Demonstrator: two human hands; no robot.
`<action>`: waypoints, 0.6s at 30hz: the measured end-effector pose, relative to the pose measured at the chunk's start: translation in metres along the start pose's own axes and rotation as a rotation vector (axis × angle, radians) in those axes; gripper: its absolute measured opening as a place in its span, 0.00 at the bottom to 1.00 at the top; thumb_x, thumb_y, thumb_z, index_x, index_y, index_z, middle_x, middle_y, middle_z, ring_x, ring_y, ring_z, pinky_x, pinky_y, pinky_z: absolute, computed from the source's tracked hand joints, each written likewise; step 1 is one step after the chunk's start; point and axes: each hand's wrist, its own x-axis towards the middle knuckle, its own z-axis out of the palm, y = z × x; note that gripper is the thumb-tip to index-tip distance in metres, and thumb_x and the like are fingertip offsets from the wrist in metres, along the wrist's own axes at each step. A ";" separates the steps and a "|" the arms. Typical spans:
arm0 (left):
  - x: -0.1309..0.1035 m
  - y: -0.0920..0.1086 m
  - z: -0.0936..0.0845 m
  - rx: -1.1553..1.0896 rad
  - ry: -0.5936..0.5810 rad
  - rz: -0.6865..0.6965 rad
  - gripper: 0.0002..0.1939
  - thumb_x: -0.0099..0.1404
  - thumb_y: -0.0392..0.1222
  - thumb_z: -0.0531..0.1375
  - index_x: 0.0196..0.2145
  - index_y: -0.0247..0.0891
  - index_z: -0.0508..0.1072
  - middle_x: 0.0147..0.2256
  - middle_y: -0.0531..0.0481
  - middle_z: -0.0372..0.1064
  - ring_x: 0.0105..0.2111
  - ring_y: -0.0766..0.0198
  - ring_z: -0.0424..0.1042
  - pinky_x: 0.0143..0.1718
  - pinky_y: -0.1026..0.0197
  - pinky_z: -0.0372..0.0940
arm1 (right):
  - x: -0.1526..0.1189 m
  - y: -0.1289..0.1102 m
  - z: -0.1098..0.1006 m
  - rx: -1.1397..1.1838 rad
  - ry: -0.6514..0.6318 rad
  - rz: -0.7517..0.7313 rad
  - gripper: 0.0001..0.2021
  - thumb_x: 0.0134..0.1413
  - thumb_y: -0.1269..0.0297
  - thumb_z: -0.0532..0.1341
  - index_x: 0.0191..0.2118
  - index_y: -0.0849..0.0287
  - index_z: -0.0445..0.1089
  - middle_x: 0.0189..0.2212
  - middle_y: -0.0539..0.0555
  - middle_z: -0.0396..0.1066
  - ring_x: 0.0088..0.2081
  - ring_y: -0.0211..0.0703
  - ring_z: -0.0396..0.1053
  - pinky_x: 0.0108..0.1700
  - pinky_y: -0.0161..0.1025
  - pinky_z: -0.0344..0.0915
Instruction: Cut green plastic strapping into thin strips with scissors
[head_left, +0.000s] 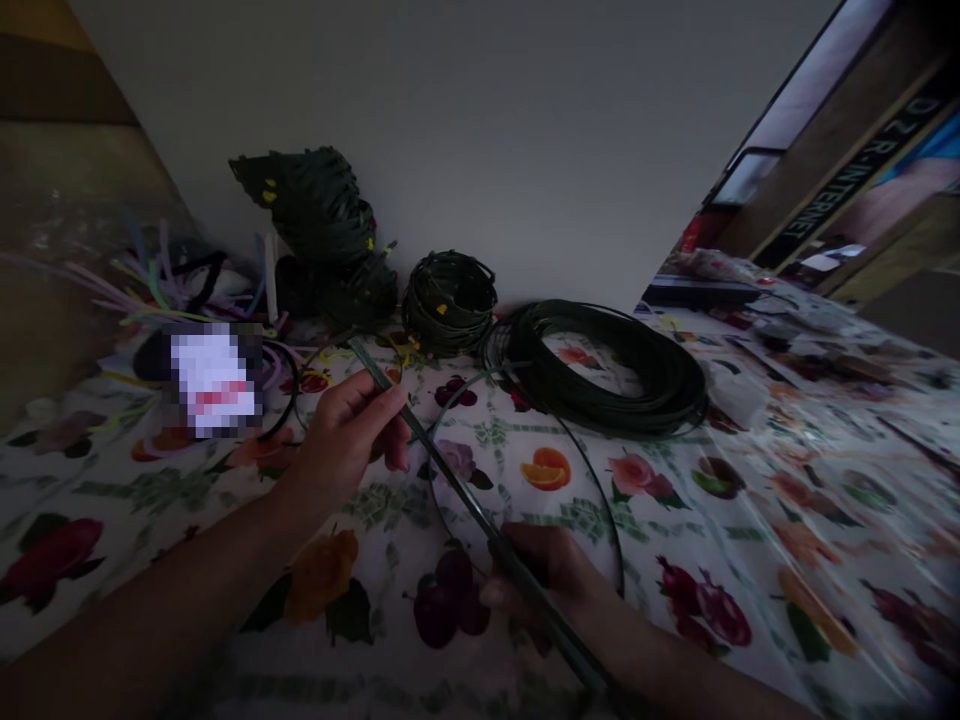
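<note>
A bundle of long dark green flat strips [461, 476] runs slantwise from the middle of the view down toward the lower right. My left hand [364, 415] pinches it near its far end between thumb and fingers. Closer to me, my right hand [551, 570] is closed around the same strips. One thin dark strand [611, 500] curves over the cloth beside my right hand. Behind my hands lies a thick coil of dark strip [667, 390]. To its left stands a small round woven basket [450, 305] with yellow bits on it.
More dark woven pieces [322, 215] are stacked against a pale upright panel [465, 130]. Colourful fuzzy stems [154, 270] and a blurred white packet [214, 380] lie at left. A fruit-patterned tablecloth [495, 680] covers the table. Assorted items and clear plastic [739, 395] sit at right.
</note>
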 end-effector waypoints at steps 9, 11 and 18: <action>0.000 -0.001 -0.001 -0.001 -0.029 0.002 0.15 0.62 0.45 0.63 0.24 0.39 0.63 0.17 0.57 0.68 0.12 0.68 0.67 0.12 0.69 0.58 | 0.003 -0.001 -0.003 0.028 -0.021 0.072 0.20 0.44 0.50 0.70 0.28 0.61 0.67 0.23 0.50 0.69 0.22 0.34 0.60 0.22 0.30 0.55; -0.002 -0.004 0.001 -0.004 -0.044 0.005 0.14 0.63 0.46 0.63 0.24 0.39 0.64 0.16 0.57 0.67 0.12 0.68 0.67 0.13 0.68 0.59 | 0.002 -0.001 -0.005 -0.018 -0.008 0.043 0.20 0.42 0.51 0.72 0.27 0.61 0.66 0.22 0.48 0.66 0.23 0.34 0.59 0.23 0.30 0.54; -0.007 -0.005 0.007 0.024 -0.079 -0.030 0.14 0.64 0.45 0.62 0.24 0.39 0.64 0.16 0.58 0.67 0.13 0.68 0.68 0.14 0.68 0.60 | 0.000 -0.005 -0.005 -0.077 0.011 0.032 0.14 0.46 0.58 0.69 0.28 0.61 0.66 0.26 0.49 0.68 0.28 0.37 0.63 0.27 0.31 0.57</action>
